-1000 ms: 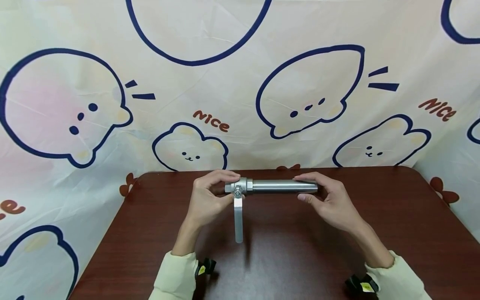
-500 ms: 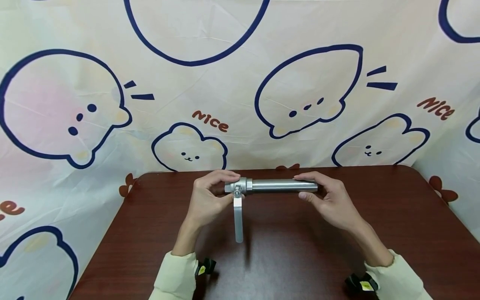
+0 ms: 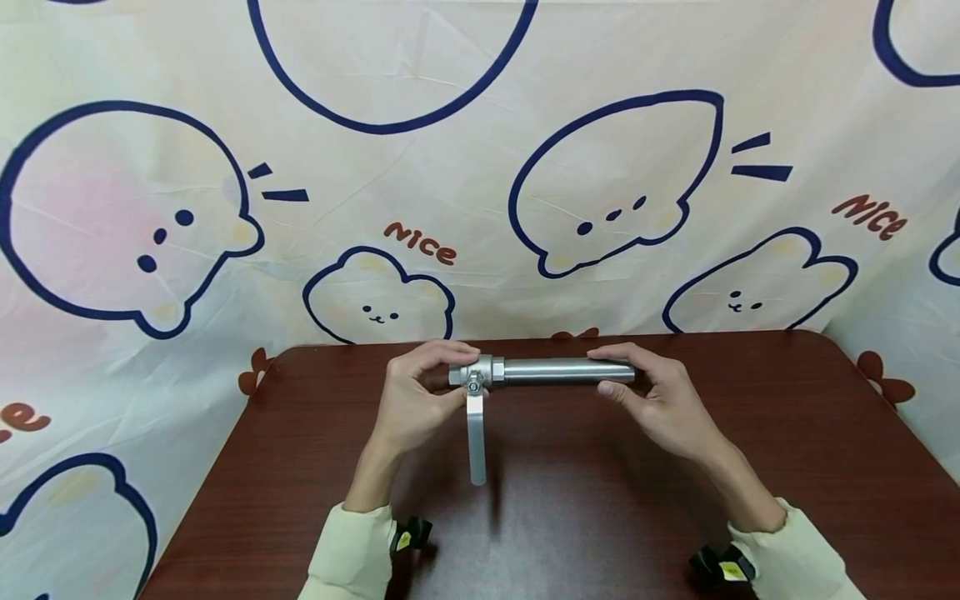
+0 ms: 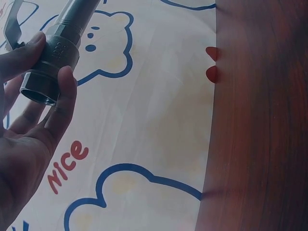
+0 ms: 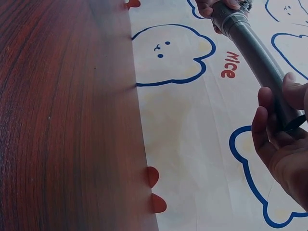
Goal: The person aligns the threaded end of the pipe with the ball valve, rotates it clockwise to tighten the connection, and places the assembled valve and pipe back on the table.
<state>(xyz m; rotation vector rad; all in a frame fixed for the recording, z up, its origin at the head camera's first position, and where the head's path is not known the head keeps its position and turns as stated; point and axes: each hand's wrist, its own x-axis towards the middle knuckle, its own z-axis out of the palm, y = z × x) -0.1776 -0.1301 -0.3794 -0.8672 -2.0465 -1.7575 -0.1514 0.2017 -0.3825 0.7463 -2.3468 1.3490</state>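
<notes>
A silver ball valve (image 3: 483,372) is joined to a smooth metal pipe (image 3: 555,372), the two held level above the table in the head view. Its flat lever handle (image 3: 477,442) points down toward the person. My left hand (image 3: 417,400) grips the valve body between thumb and fingers. In the left wrist view the open hexagonal end of the valve (image 4: 41,87) faces the camera. At the other side my right hand (image 3: 667,404) pinches the pipe's far end. The right wrist view shows its thumb and fingers around the tube (image 5: 262,62) near its open end.
Below the hands is a dark brown wooden table (image 3: 570,517). Behind it hangs a pale cloth (image 3: 480,175) printed with blue-outlined cartoon animals. Black wrist cameras (image 3: 411,534) sit at the light green sleeves (image 3: 348,550).
</notes>
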